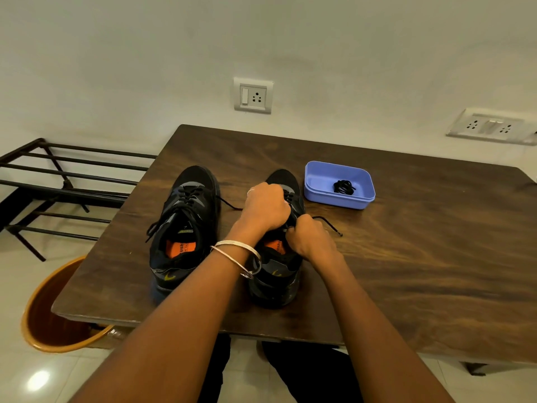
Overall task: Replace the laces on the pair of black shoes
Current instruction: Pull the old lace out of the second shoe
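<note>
Two black shoes stand side by side on the dark wooden table [406, 257], toes away from me. The left shoe [183, 228] is laced, its lace ends loose. Over the right shoe [276, 283], my left hand [266, 207] curls round the lace at the middle eyelets. My right hand [308, 237] pinches the same black lace [328, 223] near the tongue; one end trails right on the table, another left. A bundle of black laces [344, 187] lies in a blue plastic box [319, 175] behind the right shoe.
An orange bucket [46, 324] stands on the floor under the table's left corner. A black metal rack [58, 181] is at the left against the wall. Wall sockets [252, 95] sit above the table's far edge.
</note>
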A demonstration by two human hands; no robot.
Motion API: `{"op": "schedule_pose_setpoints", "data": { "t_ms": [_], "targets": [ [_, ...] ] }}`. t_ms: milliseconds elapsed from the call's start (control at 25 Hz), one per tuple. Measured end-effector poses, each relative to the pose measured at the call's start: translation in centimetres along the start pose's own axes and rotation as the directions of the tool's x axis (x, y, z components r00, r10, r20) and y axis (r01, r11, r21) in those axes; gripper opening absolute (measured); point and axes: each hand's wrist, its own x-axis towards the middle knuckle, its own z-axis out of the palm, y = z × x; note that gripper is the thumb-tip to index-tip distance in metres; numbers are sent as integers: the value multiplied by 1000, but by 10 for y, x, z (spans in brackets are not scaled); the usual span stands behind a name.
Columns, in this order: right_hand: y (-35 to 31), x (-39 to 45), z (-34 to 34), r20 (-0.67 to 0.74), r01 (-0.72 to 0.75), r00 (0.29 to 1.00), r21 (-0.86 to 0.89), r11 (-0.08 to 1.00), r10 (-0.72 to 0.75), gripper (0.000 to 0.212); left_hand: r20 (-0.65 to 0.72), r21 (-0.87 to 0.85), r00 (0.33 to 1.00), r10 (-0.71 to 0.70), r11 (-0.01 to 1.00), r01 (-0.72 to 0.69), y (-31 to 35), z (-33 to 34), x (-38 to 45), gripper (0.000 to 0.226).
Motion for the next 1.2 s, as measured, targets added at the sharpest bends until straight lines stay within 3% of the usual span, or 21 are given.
{"op": "schedule_pose_setpoints", "data": {
  "t_ms": [40,80,160,240,280,320,360,400,440,480,520,560,640,880,960,1000,1040,1080,1120,1200],
  "targets": [
    [0,-1,-1,-1,4,1000,2,1000,-4,12,17,-213,995,-100,972,101,-2,-3,0,22],
    [-1,-2,-1,2,9,1000,5,1000,-9,12,54,-471,979,-197,859,199,-3,-9,-2,21],
    [-1,-3,-2,0,19,1000,-2,1000,-19,13,112,-857,950,-292,455,241,-4,-23,-4,22],
    [-2,-4,-2,-4,25,1000,-19,1000,-25,13,98,-994,935,-341,20,112,-9,-35,-5,22],
    [-3,-4,-2,-3,25,1000,-27,999,-25,13,85,-988,928,-364,-149,32,-12,-39,-5,23],
    [-3,-4,-2,-1,24,1000,-32,999,-24,13,63,-975,923,-381,-220,-25,-14,-41,-5,23],
    [-3,-5,-3,-1,20,1000,-35,999,-20,13,9,-989,920,-391,-137,-48,-15,-42,-5,22],
    [-4,-5,-3,-4,14,1000,-39,999,-14,15,-75,-994,927,-366,100,-42,-16,-39,-6,18],
    [-4,-6,-4,-4,9,1000,-43,999,-9,17,-162,-902,946,-281,432,-26,-18,-34,-7,13],
    [-5,-6,-3,-5,7,1000,-48,999,-8,17,-195,-700,968,-156,713,-26,-20,-28,-7,8],
    [-5,-6,-3,-10,10,1000,-54,998,-11,16,-152,-459,988,-38,888,-36,-23,-22,-7,10],
    [-5,-6,-3,-14,15,1000,-61,998,-15,14,-56,-251,998,34,967,-47,-23,-18,-7,17],
    [-5,-6,-3,-15,16,1000,-75,997,-17,14,68,-80,996,54,996,-48,-21,-14,-7,25],
    [-6,-6,-3,-10,0,1000,-70,998,-1,13,-79,63,996,51,997,-46,-3,-8,-9,12],
    [-5,-5,-2,-12,5,1000,-64,998,-6,12,-69,-61,998,3,998,-7,-8,0,-7,13],
    [-5,-5,-2,-15,11,1000,-62,998,-12,12,-58,-231,997,-46,972,31,-14,2,-6,14],
    [-5,-4,-2,-17,15,1000,-59,998,-16,12,-30,-456,995,-100,887,75,-19,4,-5,16],
    [-4,-3,-2,-16,18,1000,-56,998,-18,12,26,-666,990,-137,736,120,-21,5,-6,19],
    [-4,-3,-2,-14,18,1000,-54,998,-19,11,92,-794,985,-143,586,159,-22,6,-8,22],
    [-5,-3,-2,-12,17,1000,-47,999,-18,12,185,-880,973,-139,416,227,-17,5,-11,27]
  ]
}}
